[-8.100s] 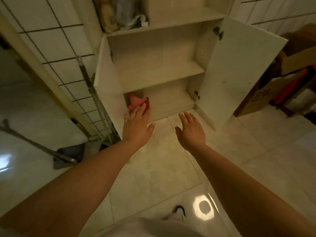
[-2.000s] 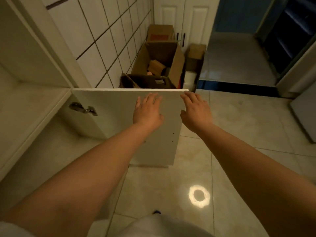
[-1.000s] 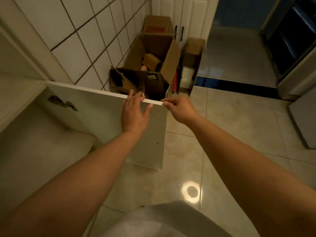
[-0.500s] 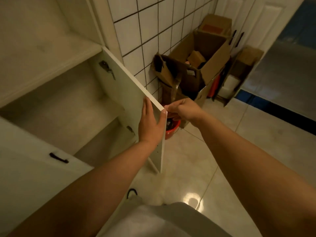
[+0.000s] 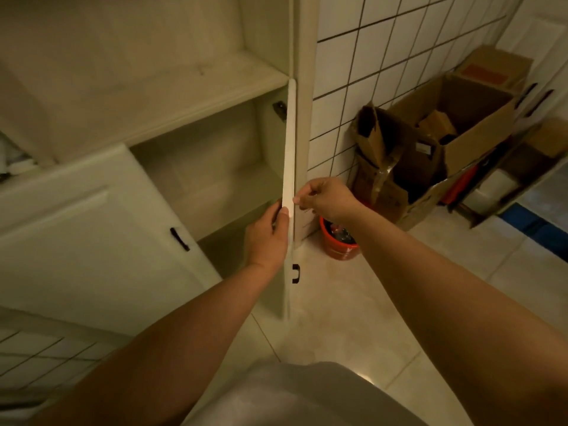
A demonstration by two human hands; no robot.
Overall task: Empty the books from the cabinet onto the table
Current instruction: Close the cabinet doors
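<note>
Cabinet (image 5: 172,96): cream-white all through, shelves the same pale tone, upper left of the frame.
Left door (image 5: 92,241): plain cream-white, one small black handle (image 5: 179,239).
Right door (image 5: 289,167): seen edge-on, a bright white strip, black handle (image 5: 295,273) low on it.
Wall (image 5: 384,50): white square tiles, dark grout lines in a grid, upper right.
Boxes (image 5: 445,142): brown cardboard, one with an orange-red patch on top.
Bucket (image 5: 338,241): red-orange, dark inside.
Floor (image 5: 353,302): glossy beige tiles, blue strip at the right edge.

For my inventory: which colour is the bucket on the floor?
Red bucket, seen in the head view.
</note>
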